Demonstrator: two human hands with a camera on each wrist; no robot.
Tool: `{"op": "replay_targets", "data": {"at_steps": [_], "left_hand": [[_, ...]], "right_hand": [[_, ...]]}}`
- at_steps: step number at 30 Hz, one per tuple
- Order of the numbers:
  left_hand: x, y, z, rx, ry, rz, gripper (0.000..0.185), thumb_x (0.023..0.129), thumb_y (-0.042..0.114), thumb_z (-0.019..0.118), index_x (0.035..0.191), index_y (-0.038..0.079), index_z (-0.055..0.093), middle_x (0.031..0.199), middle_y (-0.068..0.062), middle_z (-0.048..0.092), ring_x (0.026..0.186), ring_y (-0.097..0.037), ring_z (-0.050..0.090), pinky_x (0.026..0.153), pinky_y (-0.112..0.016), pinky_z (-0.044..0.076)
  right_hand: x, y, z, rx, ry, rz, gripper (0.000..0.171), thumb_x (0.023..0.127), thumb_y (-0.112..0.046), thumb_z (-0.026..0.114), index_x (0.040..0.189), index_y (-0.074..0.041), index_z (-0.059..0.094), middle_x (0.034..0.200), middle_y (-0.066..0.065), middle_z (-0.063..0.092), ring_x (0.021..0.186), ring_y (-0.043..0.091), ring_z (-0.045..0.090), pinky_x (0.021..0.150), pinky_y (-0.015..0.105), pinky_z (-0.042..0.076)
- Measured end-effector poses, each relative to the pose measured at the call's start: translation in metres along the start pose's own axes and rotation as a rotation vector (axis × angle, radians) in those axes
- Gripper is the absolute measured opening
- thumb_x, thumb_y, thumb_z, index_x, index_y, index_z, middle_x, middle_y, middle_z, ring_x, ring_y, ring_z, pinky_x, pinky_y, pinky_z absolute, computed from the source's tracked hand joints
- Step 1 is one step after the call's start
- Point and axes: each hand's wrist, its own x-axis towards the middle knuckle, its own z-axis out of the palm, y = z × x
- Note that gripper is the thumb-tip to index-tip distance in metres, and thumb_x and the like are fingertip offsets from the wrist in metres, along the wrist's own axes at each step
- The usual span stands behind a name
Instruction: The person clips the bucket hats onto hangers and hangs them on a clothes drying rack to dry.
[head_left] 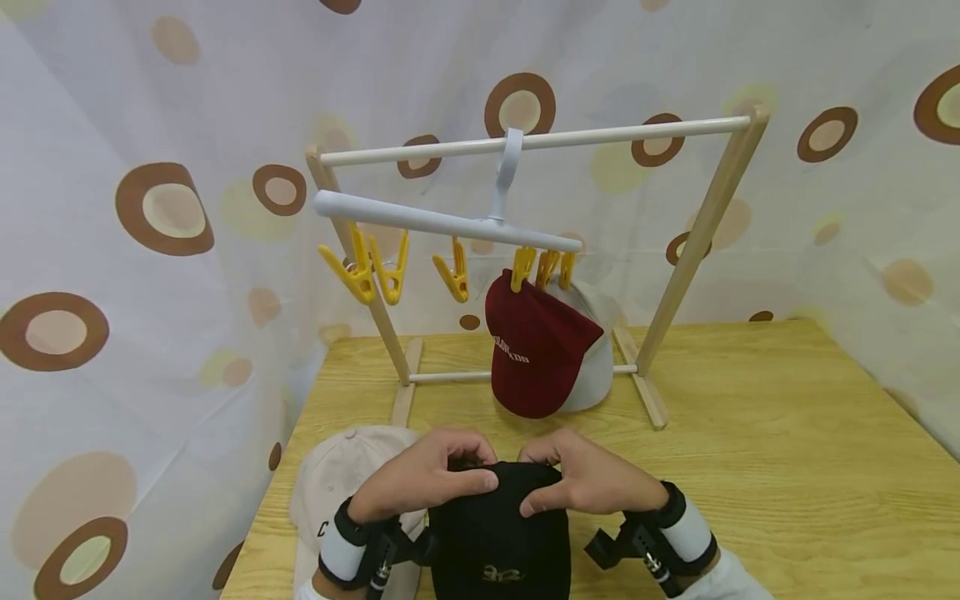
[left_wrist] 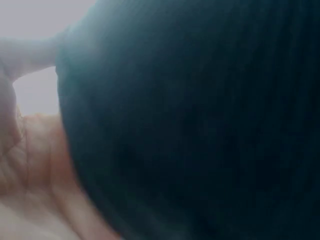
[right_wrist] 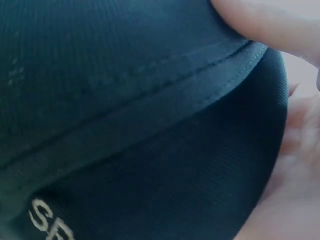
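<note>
A black cap (head_left: 501, 525) with a small light emblem low on it is held up between both hands at the front of the table. My left hand (head_left: 431, 475) grips its upper left edge, the thumb on the near side and the fingers curled behind. On the upper right, my right hand (head_left: 592, 477) pinches the cap the same way. Dark fabric (left_wrist: 200, 120) fills most of the left wrist view. A stitched seam and part of some pale lettering (right_wrist: 47, 217) show on the cap in the right wrist view.
A beige cap (head_left: 341, 467) lies at the left, partly under my left arm. Behind, a wooden rack (head_left: 701, 225) carries a white hanger (head_left: 420, 218) with several yellow clips (head_left: 456, 275). A maroon cap (head_left: 528, 358) and a light grey cap (head_left: 597, 379) hang at its right end.
</note>
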Motion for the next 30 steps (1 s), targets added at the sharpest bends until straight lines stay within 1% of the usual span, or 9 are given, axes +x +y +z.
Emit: {"op": "replay_targets", "data": {"at_steps": [3, 6, 8, 11, 17, 20, 24, 27, 30], "left_hand": [[0.000, 0.003, 0.001, -0.027, -0.033, 0.009, 0.022, 0.100, 0.024, 0.058, 0.104, 0.004, 0.066, 0.089, -0.014, 0.063, 0.078, -0.006, 0.056, 0.072, -0.022, 0.048], [0.000, 0.005, 0.002, -0.036, -0.042, 0.014, 0.024, 0.102, 0.025, 0.055, 0.108, 0.005, 0.068, 0.093, -0.014, 0.064, 0.080, -0.005, 0.057, 0.075, -0.022, 0.049], [0.000, 0.006, 0.003, -0.030, -0.040, 0.018, 0.024, 0.102, 0.024, 0.055, 0.108, 0.006, 0.069, 0.095, -0.015, 0.065, 0.081, -0.005, 0.057, 0.077, -0.022, 0.049], [0.000, 0.009, 0.004, 0.005, -0.030, 0.024, 0.021, 0.100, 0.021, 0.058, 0.107, 0.006, 0.071, 0.096, -0.015, 0.067, 0.082, -0.005, 0.057, 0.077, -0.022, 0.049], [-0.004, 0.016, 0.005, 0.059, -0.024, 0.009, 0.020, 0.100, 0.020, 0.058, 0.106, 0.007, 0.071, 0.094, -0.013, 0.067, 0.081, -0.004, 0.057, 0.076, -0.021, 0.048], [-0.005, 0.018, 0.006, 0.065, -0.021, 0.009, 0.019, 0.101, 0.020, 0.057, 0.105, 0.006, 0.070, 0.091, -0.013, 0.065, 0.079, -0.004, 0.056, 0.074, -0.020, 0.046], [-0.007, 0.020, 0.006, 0.050, -0.023, 0.017, 0.019, 0.101, 0.020, 0.057, 0.105, 0.007, 0.070, 0.089, -0.012, 0.064, 0.078, -0.004, 0.054, 0.072, -0.020, 0.046], [-0.008, 0.019, 0.005, 0.040, -0.028, 0.032, 0.019, 0.101, 0.021, 0.057, 0.108, 0.009, 0.070, 0.091, -0.011, 0.064, 0.078, -0.003, 0.054, 0.073, -0.020, 0.046], [-0.009, 0.018, 0.006, 0.051, -0.007, 0.041, 0.018, 0.101, 0.022, 0.058, 0.109, 0.011, 0.070, 0.094, -0.010, 0.067, 0.080, -0.003, 0.056, 0.076, -0.021, 0.048]], "right_hand": [[-0.001, -0.003, -0.001, 0.005, -0.016, -0.030, 0.015, 0.090, -0.023, 0.073, 0.088, -0.010, 0.065, 0.074, 0.004, 0.055, 0.072, -0.001, 0.051, 0.066, 0.019, 0.046], [-0.001, -0.005, -0.001, 0.000, -0.022, -0.052, 0.014, 0.090, -0.022, 0.073, 0.089, -0.010, 0.065, 0.076, 0.005, 0.057, 0.074, -0.002, 0.052, 0.067, 0.019, 0.047], [-0.001, -0.006, -0.001, -0.004, -0.023, -0.052, 0.014, 0.090, -0.022, 0.073, 0.089, -0.010, 0.066, 0.077, 0.005, 0.058, 0.074, -0.002, 0.053, 0.068, 0.019, 0.048], [-0.002, -0.008, 0.000, -0.008, -0.028, -0.049, 0.015, 0.089, -0.022, 0.074, 0.090, -0.010, 0.066, 0.079, 0.004, 0.059, 0.076, -0.002, 0.053, 0.068, 0.019, 0.048], [-0.003, -0.013, -0.001, -0.002, -0.026, -0.074, 0.013, 0.090, -0.022, 0.073, 0.095, -0.012, 0.067, 0.081, 0.005, 0.061, 0.077, -0.001, 0.054, 0.069, 0.020, 0.050], [-0.002, -0.015, -0.001, 0.007, -0.023, -0.080, 0.012, 0.091, -0.022, 0.072, 0.097, -0.013, 0.068, 0.081, 0.005, 0.062, 0.076, -0.002, 0.054, 0.069, 0.021, 0.051], [-0.003, -0.017, -0.002, 0.012, -0.023, -0.064, 0.010, 0.091, -0.023, 0.072, 0.096, -0.015, 0.067, 0.081, 0.004, 0.061, 0.076, -0.001, 0.053, 0.069, 0.021, 0.050], [-0.004, -0.019, -0.003, 0.005, -0.019, -0.080, 0.010, 0.091, -0.021, 0.072, 0.096, -0.014, 0.067, 0.080, 0.004, 0.061, 0.076, -0.001, 0.053, 0.069, 0.021, 0.049], [-0.004, -0.019, -0.003, 0.003, -0.010, -0.104, 0.010, 0.091, -0.018, 0.072, 0.094, -0.011, 0.067, 0.078, 0.005, 0.058, 0.074, -0.001, 0.052, 0.067, 0.021, 0.048]]}}
